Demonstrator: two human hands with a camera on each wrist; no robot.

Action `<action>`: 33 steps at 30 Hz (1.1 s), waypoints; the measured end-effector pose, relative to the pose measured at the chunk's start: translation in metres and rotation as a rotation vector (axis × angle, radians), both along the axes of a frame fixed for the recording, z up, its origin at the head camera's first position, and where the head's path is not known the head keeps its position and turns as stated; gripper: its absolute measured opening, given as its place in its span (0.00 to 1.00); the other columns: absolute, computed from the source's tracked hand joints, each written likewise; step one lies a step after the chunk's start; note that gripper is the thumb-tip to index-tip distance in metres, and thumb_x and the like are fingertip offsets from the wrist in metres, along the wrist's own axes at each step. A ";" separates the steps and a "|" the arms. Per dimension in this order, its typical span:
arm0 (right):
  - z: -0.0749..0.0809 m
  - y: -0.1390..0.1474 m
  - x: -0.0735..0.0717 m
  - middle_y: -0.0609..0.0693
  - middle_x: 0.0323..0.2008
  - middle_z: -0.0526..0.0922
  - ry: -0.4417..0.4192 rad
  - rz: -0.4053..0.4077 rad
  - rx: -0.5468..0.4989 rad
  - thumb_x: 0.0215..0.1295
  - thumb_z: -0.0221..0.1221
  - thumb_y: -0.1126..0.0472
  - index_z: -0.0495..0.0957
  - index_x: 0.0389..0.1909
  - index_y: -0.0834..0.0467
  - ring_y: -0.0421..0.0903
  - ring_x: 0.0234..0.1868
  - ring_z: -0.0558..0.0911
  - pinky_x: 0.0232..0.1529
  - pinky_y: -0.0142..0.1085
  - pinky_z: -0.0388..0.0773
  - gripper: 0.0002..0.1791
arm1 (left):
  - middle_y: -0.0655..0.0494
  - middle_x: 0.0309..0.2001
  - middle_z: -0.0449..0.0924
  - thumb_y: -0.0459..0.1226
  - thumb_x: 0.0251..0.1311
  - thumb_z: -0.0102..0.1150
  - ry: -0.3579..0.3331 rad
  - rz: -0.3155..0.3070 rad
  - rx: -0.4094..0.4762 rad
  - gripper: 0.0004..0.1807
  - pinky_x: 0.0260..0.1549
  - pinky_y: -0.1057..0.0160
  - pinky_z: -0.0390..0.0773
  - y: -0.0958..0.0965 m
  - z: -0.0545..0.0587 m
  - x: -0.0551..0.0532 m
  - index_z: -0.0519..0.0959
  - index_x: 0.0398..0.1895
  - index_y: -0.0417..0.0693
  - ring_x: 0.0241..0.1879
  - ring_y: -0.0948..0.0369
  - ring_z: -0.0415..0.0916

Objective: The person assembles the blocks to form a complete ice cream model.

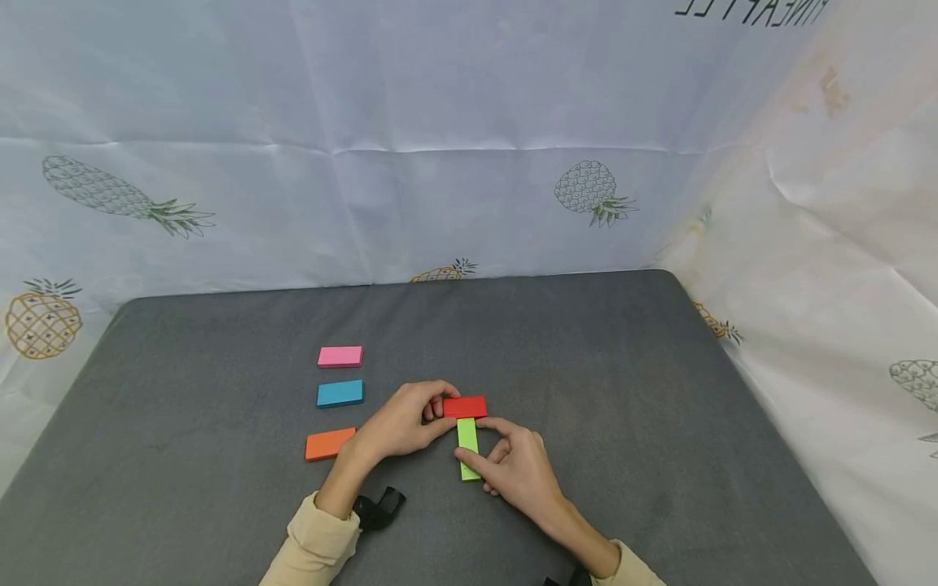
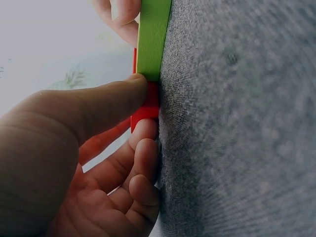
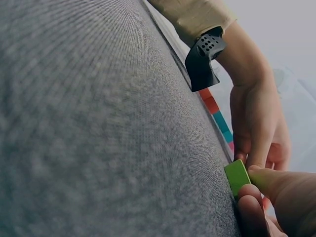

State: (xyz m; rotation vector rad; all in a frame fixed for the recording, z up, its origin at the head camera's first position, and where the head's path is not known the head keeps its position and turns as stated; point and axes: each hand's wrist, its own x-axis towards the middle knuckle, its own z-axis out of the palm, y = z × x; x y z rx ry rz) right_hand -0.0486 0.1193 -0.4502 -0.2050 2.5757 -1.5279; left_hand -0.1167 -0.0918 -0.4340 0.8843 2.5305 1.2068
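A red rectangular block [image 1: 465,407] lies crosswise on the grey tabletop. Against its near edge lies a light green block [image 1: 467,443], lengthwise, so the two make a T shape. My left hand [image 1: 403,419] pinches the red block at its left end, thumb on the near side and index finger at the far side; in the left wrist view the other fingers curl beside it. My right hand [image 1: 516,468] holds the green block, its thumb on the left and top, other fingers at the right side. Its index fingertip reaches the corner where both blocks meet.
Left of the hands, a pink block [image 1: 340,356], a blue block [image 1: 340,394] and an orange block [image 1: 329,444] lie in a column. My left forearm partly covers the orange one. A pineapple-print cloth [image 1: 469,212] hangs behind the grey table [image 1: 623,366].
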 end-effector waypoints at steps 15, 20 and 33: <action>-0.001 0.000 0.001 0.46 0.10 0.80 0.002 0.002 -0.004 0.59 0.74 0.49 0.80 0.59 0.61 0.34 0.08 0.76 0.13 0.35 0.74 0.31 | 0.58 0.30 0.76 0.33 0.64 0.67 -0.004 -0.010 -0.001 0.12 0.31 0.71 0.72 -0.001 0.000 0.000 0.82 0.50 0.42 0.27 0.69 0.67; -0.001 0.000 0.000 0.46 0.10 0.80 0.002 -0.002 -0.012 0.59 0.74 0.49 0.80 0.59 0.61 0.34 0.08 0.76 0.13 0.35 0.75 0.31 | 0.58 0.30 0.76 0.33 0.64 0.67 -0.007 -0.014 0.001 0.12 0.31 0.71 0.72 -0.002 0.001 -0.001 0.82 0.50 0.42 0.28 0.70 0.67; 0.000 0.001 0.000 0.46 0.10 0.81 0.004 0.000 -0.011 0.58 0.74 0.50 0.80 0.59 0.61 0.34 0.09 0.76 0.14 0.33 0.75 0.31 | 0.57 0.30 0.76 0.32 0.64 0.67 -0.005 -0.010 0.003 0.12 0.30 0.71 0.71 -0.001 0.002 -0.001 0.82 0.50 0.42 0.27 0.68 0.68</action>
